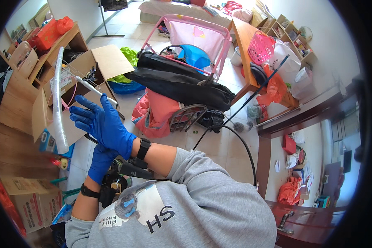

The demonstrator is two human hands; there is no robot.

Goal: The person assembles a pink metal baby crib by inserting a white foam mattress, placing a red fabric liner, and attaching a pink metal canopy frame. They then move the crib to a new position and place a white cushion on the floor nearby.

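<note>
Both of my hands wear blue gloves and meet at the left of the view. My right hand (pixel 101 118) is raised with its fingers stretched out and nothing in it. My left hand (pixel 100 163) presses against the heel of the right one from below; its fingers are hidden behind the right hand. Beyond the fingers stands an open cardboard box (pixel 41 113). A long tube wrapped in clear plastic (pixel 59 99) sticks up from it, beside a white rod (pixel 89 86) and a thin pink cord.
Ahead lie a pink-framed folding piece (pixel 186 18), a long black bag (pixel 173 78) and a pink bag (pixel 155 113). A wooden table (pixel 244 39) with a pink basket (pixel 261 47) is at right. Closed cartons (pixel 33 202) sit lower left; a dark red door (pixel 306 223) lower right.
</note>
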